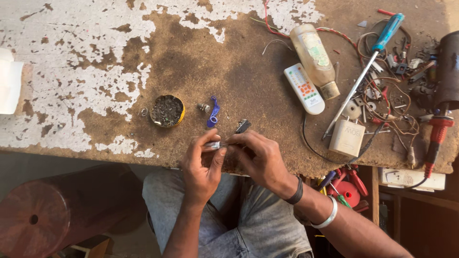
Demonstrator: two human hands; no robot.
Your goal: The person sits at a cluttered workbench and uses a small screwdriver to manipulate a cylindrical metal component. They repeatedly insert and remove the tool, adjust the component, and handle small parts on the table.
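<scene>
- A small silvery metal part (213, 145) is pinched between both hands, just over the near edge of the worktop (95, 86), close to its middle.
- Its long axis runs roughly left to right, parallel to that near edge; what kind of part it is cannot be told, since the fingers cover most of it.
- The left hand (201, 167) closes around it from below and the left, thumb and forefinger narrow on the body of the part.
- The right hand (260, 160) comes in from the right, fingertips closed on the other end; it wears a dark band and a pale bangle at the wrist.
- Both hands are equally near; the part lies between them, bridging the two grips.
- Just beyond the hands lie a small black toothed component (242, 126) and a blue plastic piece (213, 113).
- Further left stands a round yellow tin (167, 111) filled with dark scraps.
- Toward the right edge lie a white remote control (304, 88), a plastic bottle (314, 59) on its side, a blue-handled screwdriver (366, 67), a white charger block (347, 137) and tangled wires with small parts.
</scene>
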